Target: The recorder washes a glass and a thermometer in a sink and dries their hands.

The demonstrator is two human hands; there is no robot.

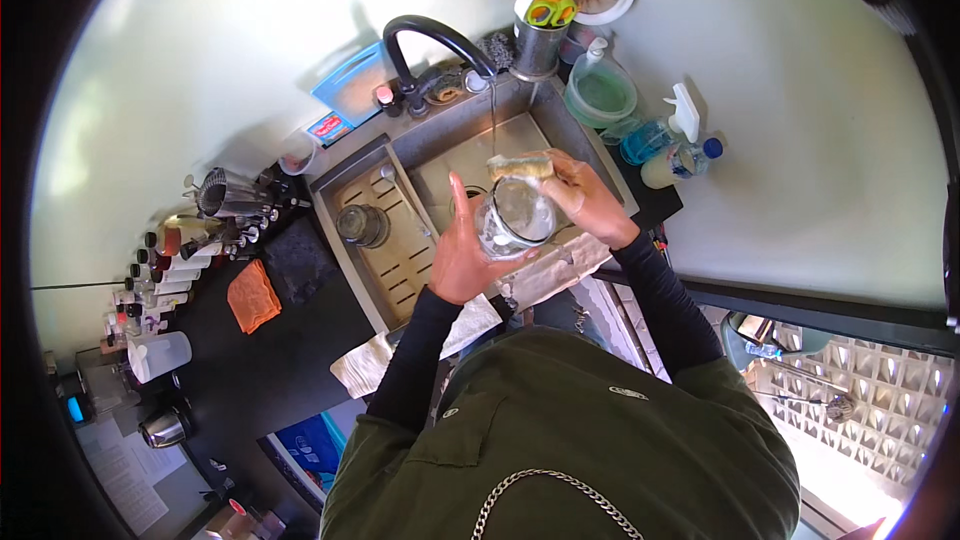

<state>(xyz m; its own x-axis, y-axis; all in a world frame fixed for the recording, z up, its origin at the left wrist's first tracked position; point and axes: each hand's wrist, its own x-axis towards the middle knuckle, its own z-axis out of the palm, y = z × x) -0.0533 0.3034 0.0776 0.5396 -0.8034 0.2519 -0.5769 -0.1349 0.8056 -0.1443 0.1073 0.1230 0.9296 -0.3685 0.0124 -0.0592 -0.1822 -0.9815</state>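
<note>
Over the sink, my left hand (466, 251) holds a clear glass (516, 219) with suds on it, its mouth tilted up. My right hand (581, 191) grips a yellowish sponge (519, 167) at the far side of the glass rim. A thin stream of water falls from the black gooseneck faucet (439, 24) just beyond the sponge. In the slotted left compartment of the metal sink (450, 142) stands a dark-looking glass (363, 226), and a long-handled spoon (405, 199) leans by the divider.
Right of the sink are a tub of green liquid with a pump (600, 94), a spray bottle (651, 141) and a blue-capped bottle (679, 165). Scissors (551, 11) stand in a metal canister (537, 49) behind. An orange cloth (253, 297) and bar tools (232, 195) occupy the left counter.
</note>
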